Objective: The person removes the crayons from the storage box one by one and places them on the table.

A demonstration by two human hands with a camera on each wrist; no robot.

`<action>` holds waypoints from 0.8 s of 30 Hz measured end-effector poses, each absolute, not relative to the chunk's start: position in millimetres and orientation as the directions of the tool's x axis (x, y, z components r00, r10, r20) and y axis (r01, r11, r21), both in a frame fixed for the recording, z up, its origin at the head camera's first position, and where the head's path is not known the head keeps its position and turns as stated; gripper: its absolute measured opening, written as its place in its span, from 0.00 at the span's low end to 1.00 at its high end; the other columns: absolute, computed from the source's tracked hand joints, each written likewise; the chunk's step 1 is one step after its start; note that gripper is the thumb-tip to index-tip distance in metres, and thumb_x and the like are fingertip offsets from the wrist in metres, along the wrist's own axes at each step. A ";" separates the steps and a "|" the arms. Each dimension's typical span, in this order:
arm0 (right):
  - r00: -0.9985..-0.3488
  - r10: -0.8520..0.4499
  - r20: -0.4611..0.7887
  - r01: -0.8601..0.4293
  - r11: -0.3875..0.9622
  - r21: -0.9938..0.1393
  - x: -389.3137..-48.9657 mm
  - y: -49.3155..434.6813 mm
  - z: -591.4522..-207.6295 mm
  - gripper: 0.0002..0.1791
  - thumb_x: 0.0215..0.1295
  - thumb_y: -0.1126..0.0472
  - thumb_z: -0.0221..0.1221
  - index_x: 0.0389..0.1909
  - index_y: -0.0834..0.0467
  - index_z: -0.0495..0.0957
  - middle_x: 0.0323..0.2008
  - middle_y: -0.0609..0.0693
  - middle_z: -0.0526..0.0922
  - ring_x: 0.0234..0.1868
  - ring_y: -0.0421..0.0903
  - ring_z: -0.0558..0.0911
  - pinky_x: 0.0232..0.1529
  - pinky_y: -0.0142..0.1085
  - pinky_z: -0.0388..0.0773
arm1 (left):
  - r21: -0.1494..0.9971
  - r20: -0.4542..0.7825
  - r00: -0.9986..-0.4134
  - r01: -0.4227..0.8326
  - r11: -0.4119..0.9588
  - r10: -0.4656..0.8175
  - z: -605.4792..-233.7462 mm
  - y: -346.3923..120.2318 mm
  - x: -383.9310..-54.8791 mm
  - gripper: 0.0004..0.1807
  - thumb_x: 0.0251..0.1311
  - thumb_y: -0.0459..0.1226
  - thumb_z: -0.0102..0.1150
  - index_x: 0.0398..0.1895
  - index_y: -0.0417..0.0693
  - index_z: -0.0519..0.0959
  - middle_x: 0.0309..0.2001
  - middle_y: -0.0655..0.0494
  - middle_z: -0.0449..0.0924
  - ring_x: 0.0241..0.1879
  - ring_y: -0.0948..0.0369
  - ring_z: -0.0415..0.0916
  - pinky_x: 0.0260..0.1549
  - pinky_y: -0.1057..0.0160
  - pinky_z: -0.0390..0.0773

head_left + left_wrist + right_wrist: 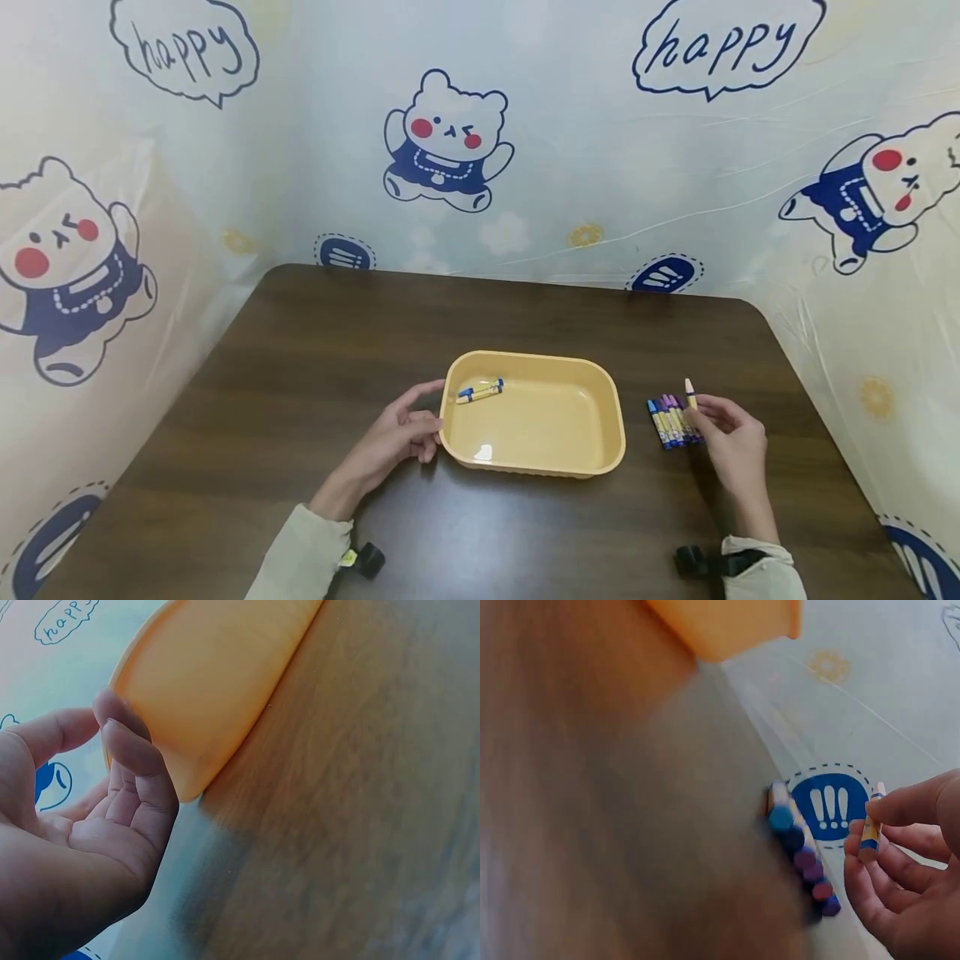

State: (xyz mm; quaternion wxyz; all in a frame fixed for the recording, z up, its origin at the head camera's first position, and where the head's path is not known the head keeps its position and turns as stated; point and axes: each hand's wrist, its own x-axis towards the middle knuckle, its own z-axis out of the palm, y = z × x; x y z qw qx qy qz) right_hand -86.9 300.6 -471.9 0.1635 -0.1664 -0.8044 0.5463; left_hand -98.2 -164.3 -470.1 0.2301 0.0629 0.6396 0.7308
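My left hand [401, 429] rests its fingertips against the left side of a yellow plastic basin [540, 462]. Its lower fingers bend loosely, and the basin's wall [217, 682] passes just beyond the fingertips in the left wrist view. Inside the basin, toward the far left, lie a blue crayon [467, 392] and a pale-tipped crayon [483, 394], side by side. To the basin's right, my right hand [731, 437] pinches a pale pink crayon [871, 825] between thumb and fingers, its tip pointing up. Close beside that hand is a row of blue, purple and pink crayons [667, 423].
The dark wooden table [360, 325] has rounded far corners. Printed cloth [570, 150] with bears and lettering stands behind it and along both sides. A dark device [369, 560] is strapped at the left wrist, another [690, 562] at the right.
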 end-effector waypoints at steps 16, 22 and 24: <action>-0.827 0.561 -0.040 0.113 0.097 -0.989 -91.6 307.1 -472.5 0.14 0.59 0.70 0.69 0.46 0.68 0.83 0.28 0.40 0.85 0.30 0.35 0.82 0.30 0.24 0.77 | 0.967 -0.212 -0.894 -0.251 -0.049 0.394 -468.7 -163.7 -99.7 0.33 0.68 0.33 0.57 0.74 0.53 0.59 0.28 0.49 0.80 0.21 0.59 0.75 0.23 0.63 0.79; -0.828 0.561 0.022 0.173 0.292 -0.941 -89.5 310.1 -473.4 0.15 0.61 0.66 0.68 0.48 0.67 0.82 0.28 0.32 0.82 0.31 0.30 0.79 0.29 0.23 0.74 | 0.967 -0.217 -0.897 -0.252 -0.041 0.386 -469.1 -162.9 -100.2 0.32 0.68 0.33 0.57 0.73 0.54 0.60 0.29 0.49 0.80 0.21 0.58 0.74 0.24 0.63 0.79; -0.833 0.554 0.016 0.184 0.303 -0.935 -89.0 310.5 -474.7 0.15 0.61 0.66 0.67 0.48 0.67 0.82 0.27 0.31 0.82 0.30 0.30 0.78 0.29 0.23 0.74 | 0.967 -0.216 -0.896 -0.251 -0.040 0.389 -469.3 -162.7 -100.3 0.32 0.68 0.33 0.57 0.73 0.54 0.60 0.29 0.49 0.80 0.21 0.58 0.74 0.24 0.63 0.79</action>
